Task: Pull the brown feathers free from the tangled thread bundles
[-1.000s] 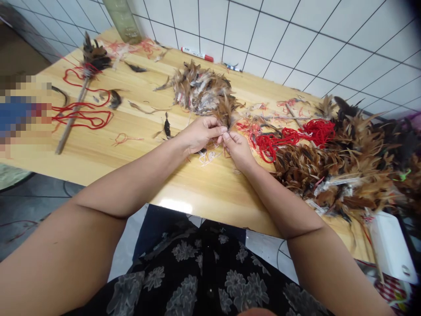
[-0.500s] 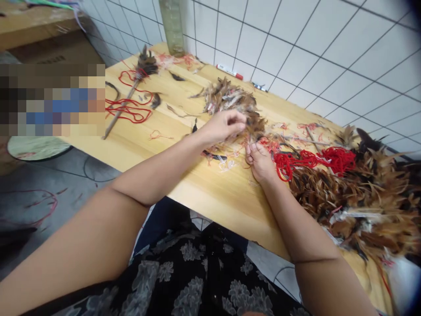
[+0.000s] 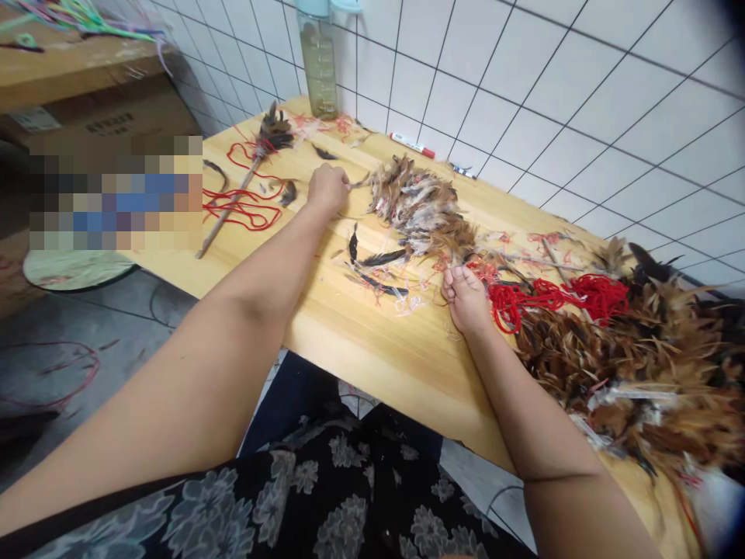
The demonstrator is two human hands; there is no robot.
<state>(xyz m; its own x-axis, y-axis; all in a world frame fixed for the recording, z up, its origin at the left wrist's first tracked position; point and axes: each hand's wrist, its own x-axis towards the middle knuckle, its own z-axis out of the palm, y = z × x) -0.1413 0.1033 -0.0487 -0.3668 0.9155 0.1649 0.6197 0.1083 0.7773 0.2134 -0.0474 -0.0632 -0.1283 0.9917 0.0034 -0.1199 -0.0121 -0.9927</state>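
My left hand (image 3: 329, 189) is closed at the far-left tip of a feather bundle (image 3: 419, 206), pinching what looks like a thin tip or stick end there. My right hand (image 3: 466, 299) is closed at the bundle's near-right end, beside red string scraps; what lies inside its fingers is hidden. The bundle of brown and whitish feathers lies slanted between both hands. Loose dark feathers (image 3: 381, 258) lie below it. A red string skein (image 3: 602, 297) rests right of my right hand, next to a large pile of brown feathers (image 3: 646, 349).
On the wooden table (image 3: 372, 341) a stick with dark feathers (image 3: 233, 206) lies at the left among red string. A bottle (image 3: 319, 70) and a red-and-white marker (image 3: 412, 145) are by the tiled wall. A round stool (image 3: 75, 268) stands left.
My left hand has moved left, from over the bundle to its far-left end, and its fingers have closed. My right hand stays at the near end. The view has shifted slightly.
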